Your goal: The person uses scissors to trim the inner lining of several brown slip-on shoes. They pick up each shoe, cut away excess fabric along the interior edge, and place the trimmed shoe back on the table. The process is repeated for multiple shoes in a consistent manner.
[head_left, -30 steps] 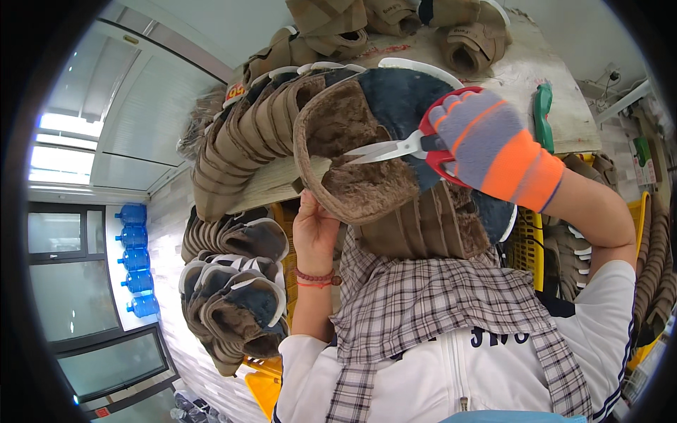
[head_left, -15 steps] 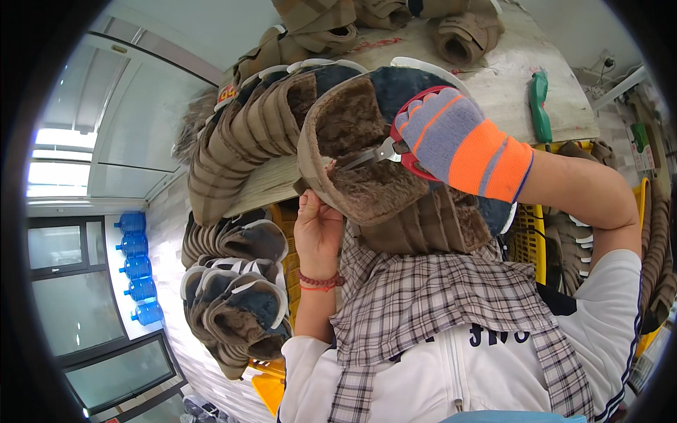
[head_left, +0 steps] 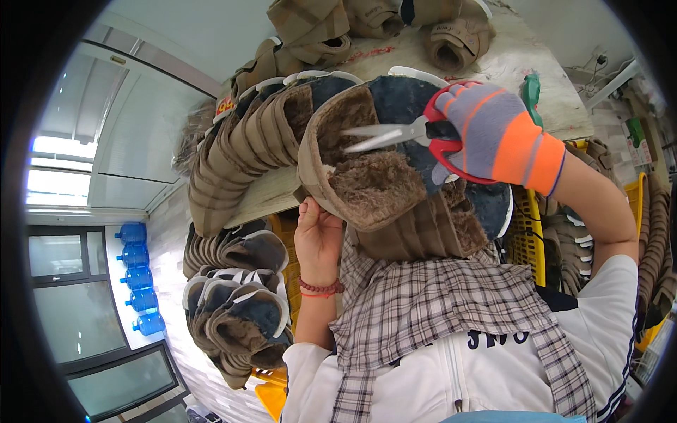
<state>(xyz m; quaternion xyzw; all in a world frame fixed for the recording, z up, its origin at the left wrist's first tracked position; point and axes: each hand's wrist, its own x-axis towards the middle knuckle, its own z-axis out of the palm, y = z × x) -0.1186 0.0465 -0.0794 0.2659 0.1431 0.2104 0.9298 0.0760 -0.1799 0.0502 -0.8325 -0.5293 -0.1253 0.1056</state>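
Uppers in brown, nested in a curving row (head_left: 247, 141), crowd the left of the pale table (head_left: 271, 192), close beside the fleece-lined upper (head_left: 374, 185) being worked on. Rolled brown pieces (head_left: 310, 29) lie along the table's far side, and a green-handled tool (head_left: 531, 99) rests at its right, partly hidden behind the gloved right hand (head_left: 504, 137). A second stack (head_left: 423, 222) sits directly under the fleece-lined upper, above the plaid cloth (head_left: 437, 303) on the person's front. More uppers (head_left: 243, 317) are bunched at lower left, with blue bottles (head_left: 143, 276) lined up beyond them; a yellow crate (head_left: 525, 236) stands on the right. The fleece-lined upper is over the near edge of the table, its furry mouth facing up and its rounded brown end toward the left. Its long axis slants from there to the white-edged, dark blue part at far right, which the right hand partly covers. The bare left hand (head_left: 317, 236) has thumb and fingers clamped on its lower left rim. The right hand's fingers are closed round red-handled scissors (head_left: 395, 135), which lie nearly crosswise, blades parted, tips pointing left over the fleece.
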